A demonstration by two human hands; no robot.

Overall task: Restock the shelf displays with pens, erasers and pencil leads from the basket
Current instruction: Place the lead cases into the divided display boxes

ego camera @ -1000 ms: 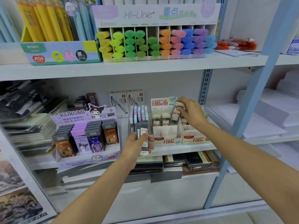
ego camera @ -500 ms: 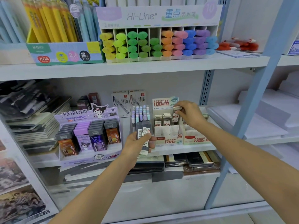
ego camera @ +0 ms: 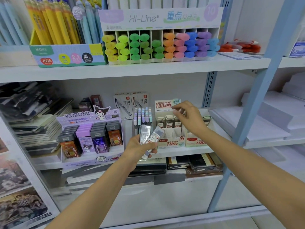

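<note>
**Two lead cases in the left hand, right hand loose over the lead box**

Head view. The left hand point(ego camera: 140, 151) is in the near middle of the scene, in front of the middle shelf point(ego camera: 181, 152). Its fingers and thumb curl round two clear lead cases point(ego camera: 145, 133). The cases fan upward out of the palm, one nearly upright and the other tilted to the right.

The right hand point(ego camera: 189, 120) hovers farther in and to the right, above the white lead box point(ego camera: 170, 142), which is printed with a red "100". Its fingers are loosely bent and spread, and nothing shows in them. Just under and left of this hand, a row of small packs point(ego camera: 169, 121) stands upright in the back of the lead box. A second box point(ego camera: 194, 141) with the same print sits just beside it on the right, partly hidden by the wrist.

Left of the lead box is a rack of pastel-capped pens point(ego camera: 142, 115), its lower part hidden behind the held cases. Farther left stands the purple Kuromi display point(ego camera: 90, 139), and beyond that a stack of notebooks point(ego camera: 41, 124).

On the upper shelf point(ego camera: 132, 71) a highlighter rack point(ego camera: 158, 45) sits in the middle. A carton of yellow pens point(ego camera: 66, 54) is on its left.
</note>
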